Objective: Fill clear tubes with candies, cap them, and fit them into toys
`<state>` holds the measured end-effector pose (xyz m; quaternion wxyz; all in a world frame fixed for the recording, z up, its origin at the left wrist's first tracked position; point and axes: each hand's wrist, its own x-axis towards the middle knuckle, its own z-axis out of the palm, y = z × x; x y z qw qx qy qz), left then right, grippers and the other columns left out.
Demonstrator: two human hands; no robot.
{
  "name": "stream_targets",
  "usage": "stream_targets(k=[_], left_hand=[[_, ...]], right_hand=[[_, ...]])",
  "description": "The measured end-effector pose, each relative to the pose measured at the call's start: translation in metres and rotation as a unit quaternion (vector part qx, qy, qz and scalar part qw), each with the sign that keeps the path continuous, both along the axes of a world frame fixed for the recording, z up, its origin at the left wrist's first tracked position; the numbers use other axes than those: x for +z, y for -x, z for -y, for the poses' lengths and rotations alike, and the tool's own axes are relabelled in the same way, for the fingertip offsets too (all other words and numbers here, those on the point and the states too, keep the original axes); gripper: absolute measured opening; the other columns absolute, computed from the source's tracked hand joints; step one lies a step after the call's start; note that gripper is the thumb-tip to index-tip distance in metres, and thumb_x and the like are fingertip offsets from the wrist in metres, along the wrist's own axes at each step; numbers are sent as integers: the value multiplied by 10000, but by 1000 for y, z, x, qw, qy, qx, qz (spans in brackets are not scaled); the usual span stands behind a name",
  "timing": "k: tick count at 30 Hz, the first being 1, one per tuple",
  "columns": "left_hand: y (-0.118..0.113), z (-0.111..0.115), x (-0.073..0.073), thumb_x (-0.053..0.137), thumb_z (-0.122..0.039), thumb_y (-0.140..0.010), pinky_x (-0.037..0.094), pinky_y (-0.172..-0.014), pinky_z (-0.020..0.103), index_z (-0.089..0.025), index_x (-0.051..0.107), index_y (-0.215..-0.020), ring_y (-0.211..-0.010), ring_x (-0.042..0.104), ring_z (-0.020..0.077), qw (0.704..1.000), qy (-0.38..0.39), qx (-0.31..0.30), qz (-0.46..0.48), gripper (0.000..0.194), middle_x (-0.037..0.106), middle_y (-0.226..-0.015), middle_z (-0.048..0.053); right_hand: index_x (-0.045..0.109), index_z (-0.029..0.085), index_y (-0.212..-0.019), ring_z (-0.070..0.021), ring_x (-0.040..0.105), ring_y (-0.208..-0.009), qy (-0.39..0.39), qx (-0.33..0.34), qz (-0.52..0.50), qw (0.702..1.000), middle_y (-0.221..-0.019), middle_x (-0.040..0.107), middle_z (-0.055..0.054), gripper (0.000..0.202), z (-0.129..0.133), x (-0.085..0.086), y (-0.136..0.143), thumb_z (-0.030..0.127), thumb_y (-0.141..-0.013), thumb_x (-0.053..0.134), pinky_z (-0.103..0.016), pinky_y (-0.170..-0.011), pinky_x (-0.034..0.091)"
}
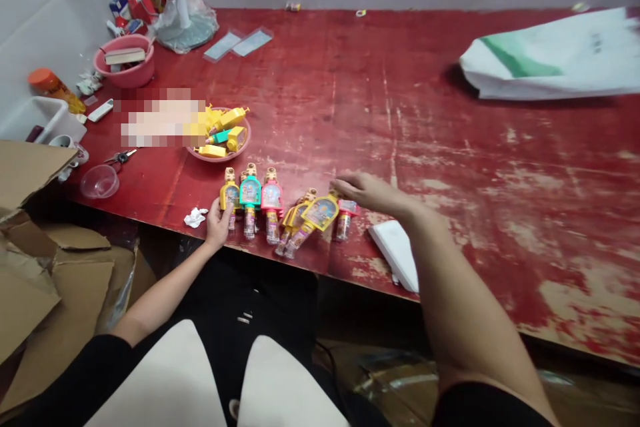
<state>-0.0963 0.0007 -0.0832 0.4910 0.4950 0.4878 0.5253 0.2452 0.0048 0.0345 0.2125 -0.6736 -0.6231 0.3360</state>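
Several toys with arched tops and clear tubes lie near the front edge of the red table. My left hand (219, 223) has its fingers around the lower part of the leftmost yellow toy (230, 196). Beside that one are a green toy (251, 191) and a pink toy (272, 197). Farther right, a tilted yellow toy (321, 212) overlaps other yellow ones, and my right hand (363, 190) is closed at its top end. Below my right hand lies another pink toy (345, 219), partly covered by the hand.
A pink bowl (218, 159) of yellow and green pieces stands behind the toys. White packet (397, 253) lies under my right forearm. Crumpled tissue (195, 217), clear cup (100, 181) and keys (123, 157) are at left; a white bag (550, 57) is at back right.
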Motion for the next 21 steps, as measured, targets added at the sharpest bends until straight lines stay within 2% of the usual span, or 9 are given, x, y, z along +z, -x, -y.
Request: stream_targets(k=[3,5,7,9,12,14,16,19,21], left_hand=[[1,-1,-1,694,-579,-856,524,-877,305,-171,605,-1066,-958,645,197,1000,-10,3,-1,468,680,-1021,79],[2,-1,-2,694,-581,-857,526,-866,313,-171,607,-1054,-947,650,202,1000,-13,3,-1,463,682,-1008,81],[2,-1,-2,698,-581,-854,530,-870,321,-174,610,-1064,-960,654,210,1000,-15,3,-2,467,687,-1021,86],[1,-1,-3,701,-584,-851,536,-875,327,-176,613,-1077,-976,657,217,1000,-16,4,-1,475,691,-1034,90],[1,-1,-3,696,-595,-850,548,-859,329,-178,610,-1083,-955,659,217,1000,-13,2,0,485,692,-1025,89],[1,-1,-3,690,-600,-852,553,-843,328,-180,604,-1080,-938,657,215,1000,-10,-1,0,486,689,-1014,88],[1,0,-3,688,-604,-852,554,-843,326,-180,599,-1080,-951,655,218,1000,-10,-2,-4,490,687,-1012,90],[1,0,-4,685,-618,-847,551,-855,326,-183,597,-1079,-981,654,225,1000,-14,5,-19,501,689,-1008,88],[1,-3,-5,671,-633,-849,549,-860,327,-185,601,-1071,-974,658,224,999,-19,16,-35,506,692,-999,86]], right_hand=[[616,182,-679,-142,535,-598,36,19,19,999,-633,628,-16,292,-25,-7,12,359,-912,605,-268,-634,408],[656,168,-810,-173,602,-680,32,2,38,999,-735,688,-55,241,-28,-10,15,354,-940,571,-287,-709,443],[670,142,-999,-219,655,-783,17,-29,62,998,-843,720,-107,300,-17,-14,18,407,-966,534,-324,-790,467],[609,104,-1230,-261,686,-860,5,-63,74,995,-906,729,-145,494,7,-21,23,512,-980,487,-360,-831,485],[439,64,-1447,-286,706,-780,29,-102,36,994,-860,726,-145,803,47,-37,42,687,-941,451,-381,-754,519],[392,66,-1480,-299,704,-741,42,-126,3,991,-864,724,-149,902,67,-48,61,744,-893,486,-396,-711,530],[396,76,-1468,-318,705,-800,22,-151,-14,988,-929,721,-166,914,77,-58,79,735,-855,551,-417,-730,541],[408,79,-1450,-337,686,-950,-25,-175,-21,984,-1045,697,-188,861,76,-65,96,650,-836,603,-447,-823,546],[422,69,-1441,-371,641,-1090,-54,-187,9,981,-1167,646,-232,825,72,-65,101,605,-838,596,-486,-901,528]])
